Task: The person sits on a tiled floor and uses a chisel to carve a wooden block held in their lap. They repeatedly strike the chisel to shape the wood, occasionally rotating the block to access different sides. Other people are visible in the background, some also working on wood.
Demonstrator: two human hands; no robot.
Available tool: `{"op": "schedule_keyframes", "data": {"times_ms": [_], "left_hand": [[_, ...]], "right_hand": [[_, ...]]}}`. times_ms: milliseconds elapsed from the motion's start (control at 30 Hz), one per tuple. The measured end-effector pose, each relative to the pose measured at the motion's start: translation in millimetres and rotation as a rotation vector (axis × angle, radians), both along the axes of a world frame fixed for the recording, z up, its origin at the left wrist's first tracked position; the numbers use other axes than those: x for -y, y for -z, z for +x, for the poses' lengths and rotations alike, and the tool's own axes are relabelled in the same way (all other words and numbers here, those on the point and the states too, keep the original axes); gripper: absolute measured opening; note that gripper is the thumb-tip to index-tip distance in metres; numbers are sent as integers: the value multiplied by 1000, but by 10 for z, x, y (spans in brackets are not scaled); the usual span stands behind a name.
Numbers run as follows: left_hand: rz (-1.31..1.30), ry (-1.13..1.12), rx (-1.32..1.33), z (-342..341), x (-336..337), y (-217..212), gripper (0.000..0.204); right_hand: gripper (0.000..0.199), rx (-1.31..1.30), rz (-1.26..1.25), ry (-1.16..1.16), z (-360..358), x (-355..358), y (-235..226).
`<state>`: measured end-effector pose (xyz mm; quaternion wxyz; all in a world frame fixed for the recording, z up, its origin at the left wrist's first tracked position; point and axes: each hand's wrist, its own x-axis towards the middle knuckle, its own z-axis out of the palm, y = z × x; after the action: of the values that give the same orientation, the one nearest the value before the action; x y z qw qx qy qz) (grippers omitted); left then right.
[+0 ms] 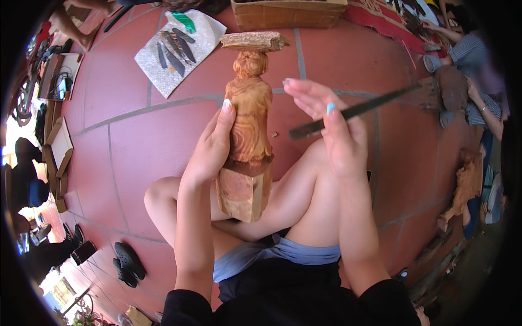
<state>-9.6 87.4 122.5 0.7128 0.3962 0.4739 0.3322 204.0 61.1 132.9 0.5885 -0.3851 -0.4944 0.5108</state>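
Note:
A carved wooden figure [249, 117] stands upright before me, with a rounded head, swirling grain on its body and a faceted block base. Rough, bark-like wood tops its head. My left hand [212, 144] grips its left side, thumb laid along the body. To the right, apart from the figure, my right hand [340, 127] holds a long dark flat file [375, 104] at the thumb, with its other fingers stretched out. The file slants up to the right, and its far end is blurred.
Several dark blades or files [175, 49] and a green item [184, 22] lie on a white sheet [149, 62]. A cardboard box [288, 15] stands beyond. Black clogs [129, 261] sit at left on the red tiled floor [141, 157]. Another person [478, 60] handles wood at right.

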Motion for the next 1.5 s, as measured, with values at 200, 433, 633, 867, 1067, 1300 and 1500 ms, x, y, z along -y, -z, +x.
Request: {"op": "schedule_keyframes", "data": {"times_ms": [200,433,633,867,1067,1300,1500], "left_hand": [[-198,-84,125,-95,621,-628,66],[-184,79,275,-61,1092,-418,68],[-315,177,392,123,1073,26,66],[-326,235,307,300,1101,276,68],[-287,241,293,317,1099,330,69],[-313,215,234,338,1093,301,69],[-341,201,187,380,1084,240,67]], "right_hand": [[38,82,239,-83,-175,465,-337],[24,237,257,-219,-61,882,-542],[18,508,213,-277,105,1028,-374],[24,728,159,-385,168,1056,-194],[28,879,184,-422,141,1047,-239],[26,861,222,-412,207,986,-156],[15,571,88,-374,332,960,-92]]}}
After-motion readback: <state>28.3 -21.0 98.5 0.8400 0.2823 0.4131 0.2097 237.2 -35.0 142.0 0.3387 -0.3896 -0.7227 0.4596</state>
